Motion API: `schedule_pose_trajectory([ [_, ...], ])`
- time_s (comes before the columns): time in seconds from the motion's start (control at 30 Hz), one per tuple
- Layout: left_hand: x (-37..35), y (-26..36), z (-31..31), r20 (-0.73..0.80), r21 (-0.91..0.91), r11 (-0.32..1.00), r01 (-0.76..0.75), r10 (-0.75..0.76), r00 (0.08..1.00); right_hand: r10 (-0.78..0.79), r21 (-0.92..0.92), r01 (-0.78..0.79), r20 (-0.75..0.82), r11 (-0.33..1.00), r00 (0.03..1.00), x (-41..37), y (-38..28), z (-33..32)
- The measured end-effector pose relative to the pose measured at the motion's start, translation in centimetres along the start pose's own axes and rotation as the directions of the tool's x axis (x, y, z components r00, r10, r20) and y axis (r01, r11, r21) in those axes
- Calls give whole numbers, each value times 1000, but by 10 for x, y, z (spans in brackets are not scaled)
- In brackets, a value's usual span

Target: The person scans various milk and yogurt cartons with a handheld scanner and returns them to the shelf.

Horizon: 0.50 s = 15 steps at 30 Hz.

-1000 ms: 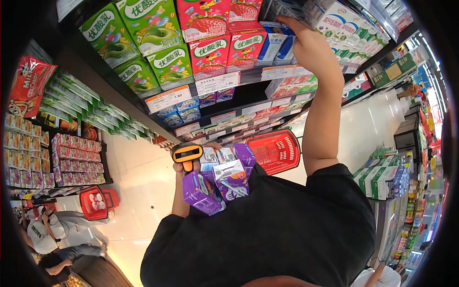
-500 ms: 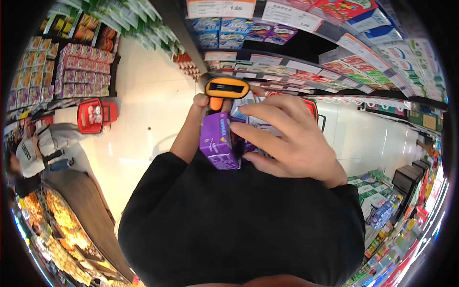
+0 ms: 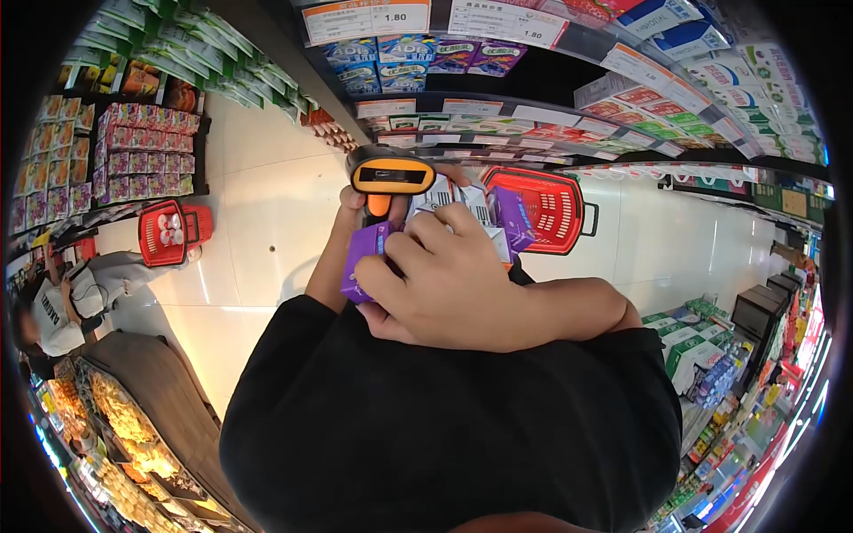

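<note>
Several small purple-and-white cardboard cartons (image 3: 508,218) sit bunched against the person's black-clad chest. The right hand (image 3: 453,284) lies over them with its fingers curled tight around the nearest purple one. Just left of it, the left hand (image 3: 354,199) is closed around the grip of an orange-and-black handheld barcode scanner (image 3: 391,175), which touches the bundle. Beyond both hands a red plastic shopping basket (image 3: 553,206) stands on the pale floor, below shelves with white price tags (image 3: 366,16).
</note>
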<state>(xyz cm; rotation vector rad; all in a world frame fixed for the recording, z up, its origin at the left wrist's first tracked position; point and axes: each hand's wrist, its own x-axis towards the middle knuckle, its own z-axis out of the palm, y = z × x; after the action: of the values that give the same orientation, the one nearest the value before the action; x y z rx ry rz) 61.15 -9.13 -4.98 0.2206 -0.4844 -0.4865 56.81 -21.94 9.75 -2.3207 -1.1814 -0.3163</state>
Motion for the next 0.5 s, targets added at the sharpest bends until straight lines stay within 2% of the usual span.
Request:
schedule_pose_trajectory([
  [0.03,-3,-3,15,-294,9,1000,16,-13,956,13,12,-13,26,1000,1000,2,0,-4],
  [0.07,-4,-3,28,-565,15,999,35,-21,825,25,26,-26,51,999,998,4,0,-6],
  [0.1,5,0,45,-586,76,996,55,0,810,25,26,-26,50,999,998,5,-1,-6],
  [0.17,2,0,40,-561,70,997,40,6,828,90,-68,-83,108,994,990,8,-4,-6],
  [0.3,-7,-5,16,-458,33,999,-20,33,889,116,-49,-112,83,993,990,5,-9,-3],
  [0.33,-5,-5,8,-457,34,999,-20,33,889,101,3,-101,71,995,992,5,-9,-5],
  [0.4,1,-3,-7,-92,-7,1000,-4,4,996,86,56,-90,58,994,995,3,-8,-7],
  [0.47,3,-1,-10,-96,7,1000,8,-8,995,43,281,-19,-78,960,996,1,-5,-9],
  [0.5,5,0,-11,-98,21,1000,21,-18,995,23,331,15,-111,944,994,2,1,-17],
])
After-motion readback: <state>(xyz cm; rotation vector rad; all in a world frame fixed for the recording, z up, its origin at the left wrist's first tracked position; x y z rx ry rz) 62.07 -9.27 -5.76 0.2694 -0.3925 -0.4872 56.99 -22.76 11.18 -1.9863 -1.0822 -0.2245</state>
